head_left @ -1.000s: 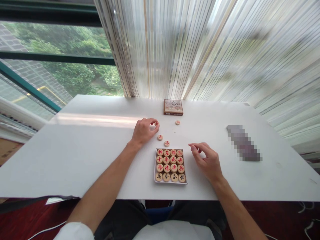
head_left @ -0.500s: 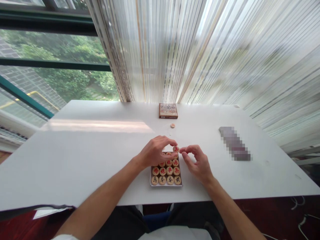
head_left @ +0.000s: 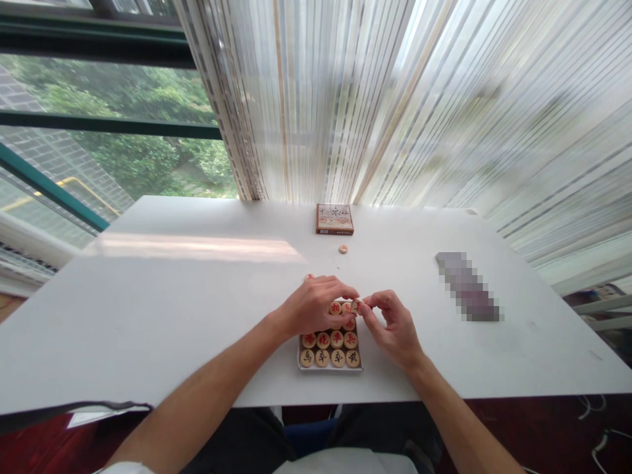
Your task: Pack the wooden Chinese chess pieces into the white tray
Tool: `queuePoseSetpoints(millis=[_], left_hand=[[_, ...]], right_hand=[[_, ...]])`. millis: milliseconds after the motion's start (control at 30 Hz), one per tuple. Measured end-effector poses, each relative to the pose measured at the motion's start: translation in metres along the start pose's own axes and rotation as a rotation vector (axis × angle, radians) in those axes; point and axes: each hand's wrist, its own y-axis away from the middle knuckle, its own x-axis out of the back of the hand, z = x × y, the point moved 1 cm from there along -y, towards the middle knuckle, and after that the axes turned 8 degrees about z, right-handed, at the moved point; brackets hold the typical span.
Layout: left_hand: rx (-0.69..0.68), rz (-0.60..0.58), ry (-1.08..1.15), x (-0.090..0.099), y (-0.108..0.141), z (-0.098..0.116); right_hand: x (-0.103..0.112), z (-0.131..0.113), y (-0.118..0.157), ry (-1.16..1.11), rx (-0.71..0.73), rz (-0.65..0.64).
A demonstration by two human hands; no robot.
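A round wooden Chinese chess piece (head_left: 356, 307) with a red character is held up over the far right corner of a shallow box (head_left: 330, 369). My left hand (head_left: 316, 306) has its forefinger and thumb closed around the piece from the left. From the right, the thumb and forefinger of my right hand (head_left: 392, 329) pinch the same piece's edge. Rows of pieces lie in the box, red characters in the farther rows and black ones (head_left: 322, 357) in the nearest row. My left hand hides part of the far rows.
One loose piece (head_left: 309, 277) lies just beyond my left hand, and another loose piece (head_left: 343, 249) lies farther off. Behind it is a printed box (head_left: 334, 219). A blurred-out flat object (head_left: 468, 288) lies at the right of the white table (head_left: 197, 296). Curtains and a window border the far edge.
The held piece has moved slightly right and nearer to me. My right thumb and forefinger have closed on its edge. My left hand has shifted right, uncovering a loose piece behind it.
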Motion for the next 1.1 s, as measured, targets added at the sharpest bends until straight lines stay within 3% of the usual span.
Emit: queuePoseSetpoints(millis=[167,367,633,833,1100], left_hand=[[0.048,0.000,0.061,0.002,0.001,-0.003],[0.106,0.042,0.175,0.003,0.000,-0.008],[0.085,0.042,0.199,0.003,0.000,-0.009],[0.005,0.068,0.182,0.003,-0.001,-0.009],[0.045,0.050,0.161,0.001,0.001,-0.006]], right_hand=[[-0.001,0.005,0.001,0.081,0.107,0.041],[-0.003,0.006,0.000,0.020,0.150,0.059],[0.000,-0.006,-0.004,0.089,0.334,0.023],[0.000,-0.009,-0.006,0.119,0.336,0.028],[0.000,-0.009,-0.007,0.164,0.374,0.009]])
